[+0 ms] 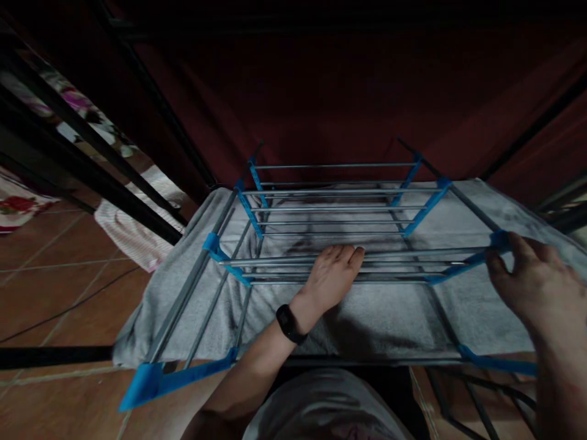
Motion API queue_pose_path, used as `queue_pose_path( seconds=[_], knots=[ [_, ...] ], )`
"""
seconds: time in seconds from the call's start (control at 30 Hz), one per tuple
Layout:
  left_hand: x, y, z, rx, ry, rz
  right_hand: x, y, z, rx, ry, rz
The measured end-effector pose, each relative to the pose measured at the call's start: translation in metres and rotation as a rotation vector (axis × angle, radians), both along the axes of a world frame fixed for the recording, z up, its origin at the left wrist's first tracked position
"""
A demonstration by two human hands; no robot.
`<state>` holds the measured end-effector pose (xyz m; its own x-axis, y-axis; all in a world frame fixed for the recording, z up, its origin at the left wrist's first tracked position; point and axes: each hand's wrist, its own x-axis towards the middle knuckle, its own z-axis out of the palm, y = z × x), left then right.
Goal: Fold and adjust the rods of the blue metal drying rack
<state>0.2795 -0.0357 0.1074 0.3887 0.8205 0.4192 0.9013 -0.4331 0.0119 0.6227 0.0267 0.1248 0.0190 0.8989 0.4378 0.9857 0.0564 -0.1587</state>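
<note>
Rack [339, 192] seems light, stiff; hold by rods [284, 260]. Our left hand [332, 276] curls over them, closure hidden; our right hand [534, 278] clasps a blue bracket [499, 240].

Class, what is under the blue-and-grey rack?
Grey cloth lies beneath the rack; the left hand hides some of it. Whatever the cloth itself covers cannot be seen.

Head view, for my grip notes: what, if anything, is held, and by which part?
The rack: the right hand holds its blue corner joint; the left hand lies over its rods, whether gripping is hidden.
</note>
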Motion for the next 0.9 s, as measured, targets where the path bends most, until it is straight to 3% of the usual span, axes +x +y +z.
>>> queue_pose_path(
  seconds=[0.1,0.23,0.4,0.53,0.67,0.9],
  knots=[
    [0.0,0.0,0.001,-0.032,-0.018,-0.007,-0.015,-0.006,0.002,0.133,0.092,0.225],
    [0.0,0.001,0.0,-0.063,-0.03,-0.003,-0.053,-0.016,0.004,0.166,0.173,0.452],
    [0.0,0.0,-0.003,-0.054,-0.02,0.014,-0.095,-0.017,-0.018,0.16,0.073,0.725],
    [0.0,0.0,-0.005,-0.033,-0.037,0.031,-0.106,-0.009,-0.033,0.122,-0.018,0.789],
    [0.0,-0.008,-0.003,0.015,-0.091,0.05,-0.107,0.001,-0.032,0.088,-0.021,0.801],
    [-0.025,-0.07,-0.01,0.066,-0.192,0.144,-0.104,0.008,-0.029,0.075,-0.04,0.838]
  ],
)
